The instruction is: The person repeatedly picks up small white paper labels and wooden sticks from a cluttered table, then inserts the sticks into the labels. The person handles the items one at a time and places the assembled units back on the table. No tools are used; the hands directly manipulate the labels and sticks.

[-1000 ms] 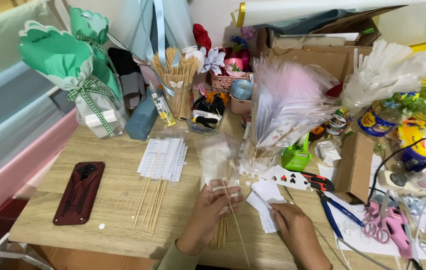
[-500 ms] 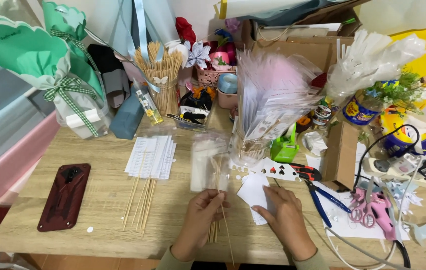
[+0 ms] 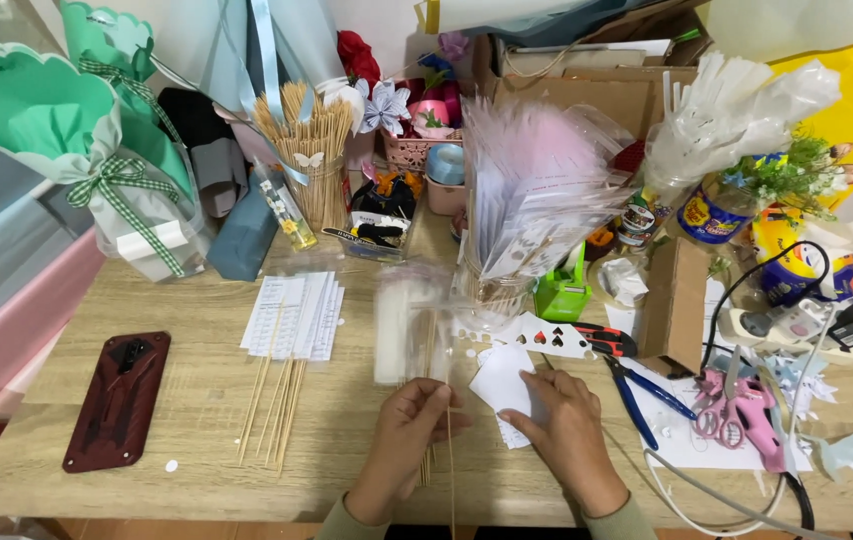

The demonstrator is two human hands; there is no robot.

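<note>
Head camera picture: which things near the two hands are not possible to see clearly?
- Clear sleeve on left hand's stick: motion-blurred, contents unreadable.
- Left hand: thumb covers its grip on the thin wooden stick; stick's lower end leaves the bottom edge.
- White paper piece: partly under right hand.

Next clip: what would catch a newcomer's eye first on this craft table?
Probably the two hands at the near edge: the left hand pinches a thin wooden skewer, and the right hand rests on a small white paper cutout. Behind them stands a tall clear jar of pink and white wrapped sticks, and at far left a green paper bouquet wrapper with a checked ribbon.
</note>
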